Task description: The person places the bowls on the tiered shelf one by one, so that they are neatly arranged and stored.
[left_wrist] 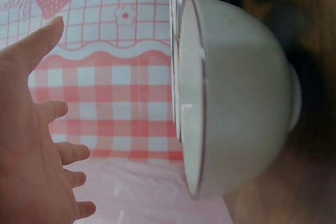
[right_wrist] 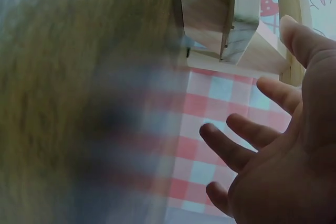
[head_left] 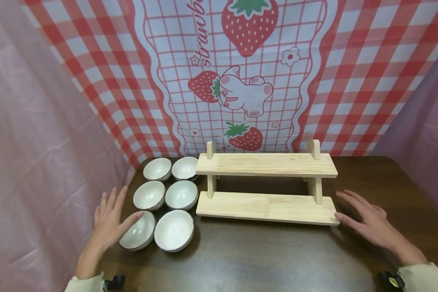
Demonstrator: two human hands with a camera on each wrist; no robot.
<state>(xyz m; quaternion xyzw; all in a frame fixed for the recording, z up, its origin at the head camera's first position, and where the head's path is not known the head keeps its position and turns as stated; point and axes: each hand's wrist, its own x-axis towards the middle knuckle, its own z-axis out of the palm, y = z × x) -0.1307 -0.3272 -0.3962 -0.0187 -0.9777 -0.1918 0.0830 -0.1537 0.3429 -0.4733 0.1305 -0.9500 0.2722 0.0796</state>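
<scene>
My left hand [head_left: 109, 221] hovers with spread fingers over the left side of the bowls, its thumb overlapping the near-left white bowl [head_left: 138, 233] in the head view. That bowl [left_wrist: 241, 98] fills the middle of the left wrist view, showing a brown rim and pale outside, with the palm apart from it. Several matching bowls, among them a near-right one [head_left: 174, 230], stand in two columns. A two-tier wooden rack [head_left: 266, 207] is right of them. My right hand [head_left: 368, 221] is beside the rack's right end [right_wrist: 244, 24], fingers extended, holding nothing.
The dark wooden table [head_left: 270, 251] carries everything. Behind it hangs a red-and-white checked cloth [head_left: 372, 81] with strawberry prints, close to the rack's back. Pink cloth [head_left: 40, 142] hangs along the left side, and more [head_left: 423, 121] on the right.
</scene>
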